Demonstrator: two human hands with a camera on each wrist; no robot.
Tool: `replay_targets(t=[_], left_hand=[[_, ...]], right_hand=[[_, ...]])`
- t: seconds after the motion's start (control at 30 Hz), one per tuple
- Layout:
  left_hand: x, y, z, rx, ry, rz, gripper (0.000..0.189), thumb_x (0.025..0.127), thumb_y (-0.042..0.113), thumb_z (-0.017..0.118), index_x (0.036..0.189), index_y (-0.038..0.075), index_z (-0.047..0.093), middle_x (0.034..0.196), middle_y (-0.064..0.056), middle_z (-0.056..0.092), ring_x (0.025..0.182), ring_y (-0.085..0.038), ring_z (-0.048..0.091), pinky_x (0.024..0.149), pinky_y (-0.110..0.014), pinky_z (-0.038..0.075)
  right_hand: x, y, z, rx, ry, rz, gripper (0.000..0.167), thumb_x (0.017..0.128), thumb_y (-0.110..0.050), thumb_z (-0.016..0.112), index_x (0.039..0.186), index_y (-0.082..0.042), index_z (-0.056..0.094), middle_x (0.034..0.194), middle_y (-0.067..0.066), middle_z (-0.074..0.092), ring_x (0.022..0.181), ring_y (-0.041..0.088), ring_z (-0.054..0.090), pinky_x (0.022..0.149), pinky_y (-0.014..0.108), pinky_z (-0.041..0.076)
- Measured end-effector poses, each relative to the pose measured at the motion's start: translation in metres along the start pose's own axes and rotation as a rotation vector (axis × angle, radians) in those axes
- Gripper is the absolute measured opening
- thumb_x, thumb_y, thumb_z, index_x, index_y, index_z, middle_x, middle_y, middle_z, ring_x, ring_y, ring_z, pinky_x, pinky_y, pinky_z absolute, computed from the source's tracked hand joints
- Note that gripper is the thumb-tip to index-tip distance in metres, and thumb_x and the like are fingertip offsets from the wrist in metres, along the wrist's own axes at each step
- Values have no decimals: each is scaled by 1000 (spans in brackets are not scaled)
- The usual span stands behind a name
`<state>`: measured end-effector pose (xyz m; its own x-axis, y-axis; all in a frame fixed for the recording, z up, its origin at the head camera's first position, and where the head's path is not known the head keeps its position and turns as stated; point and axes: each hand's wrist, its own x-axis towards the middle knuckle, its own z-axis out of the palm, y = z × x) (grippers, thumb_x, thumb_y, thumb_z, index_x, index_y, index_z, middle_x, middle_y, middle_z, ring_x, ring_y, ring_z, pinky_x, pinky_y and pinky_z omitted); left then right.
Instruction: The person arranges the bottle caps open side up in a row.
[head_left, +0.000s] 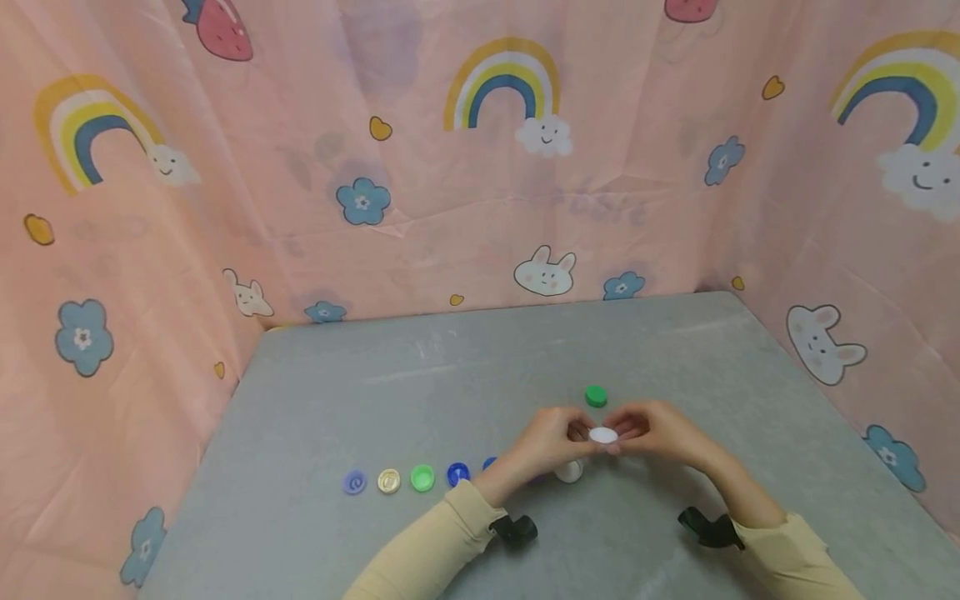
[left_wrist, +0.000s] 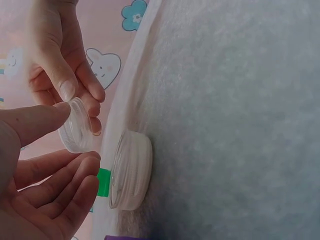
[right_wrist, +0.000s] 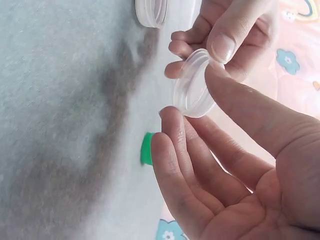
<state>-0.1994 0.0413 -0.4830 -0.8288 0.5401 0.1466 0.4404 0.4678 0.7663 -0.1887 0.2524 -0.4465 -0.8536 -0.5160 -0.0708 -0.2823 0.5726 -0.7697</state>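
Observation:
Both hands hold one translucent white bottle cap (head_left: 603, 435) between them, raised over the table. My left hand (head_left: 551, 437) pinches its left side, the thumb on the rim and the fingers below. From the opposite side my right hand (head_left: 663, 429) grips it with thumb and fingers. The left wrist view shows the ribbed side of the cap (left_wrist: 77, 126). In the right wrist view the cap (right_wrist: 194, 85) stands tilted, its open hollow partly visible. Just under the left hand, a second clear cap (head_left: 570, 472) lies on the table.
A green cap (head_left: 596, 396) lies beyond the hands. To the left runs a row: a light purple cap (head_left: 355, 482), a gold cap (head_left: 389, 481), a light green cap (head_left: 422, 478) and a dark blue cap (head_left: 458, 474). The left forearm partly hides others. Patterned pink cloth (head_left: 420, 250) surrounds the grey table (head_left: 337, 392).

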Motion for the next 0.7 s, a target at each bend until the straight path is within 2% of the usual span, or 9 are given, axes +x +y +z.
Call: replay_targets(t=[0.3,0.53,0.7], left_hand=[[1,-2,5,-49,-2,6,18,86,29,71,93,13,71,80,7,70,66,9,57,59,-10,47],[1,-1,6,-49,14,31,20,90,37,63,93,18,72,78,11,68,65,8,57,59,-11,47],[2,0,7,-4,53,81,14,90,25,66,96,14,72,79,5,71,64,10,56,58,-8,45]], right_hand=[[-8,11,-7,42,-27,-5,33,88,-25,68,112,-3,66,97,9,71,84,10,67,69,24,52],[-11,13,-13,153,-84,8,31,94,-19,59,117,3,62,101,18,71,86,20,69,73,32,56],[-11,15,-15,190,-110,44,33,97,-19,55,118,6,60,96,18,71,83,25,69,71,36,56]])
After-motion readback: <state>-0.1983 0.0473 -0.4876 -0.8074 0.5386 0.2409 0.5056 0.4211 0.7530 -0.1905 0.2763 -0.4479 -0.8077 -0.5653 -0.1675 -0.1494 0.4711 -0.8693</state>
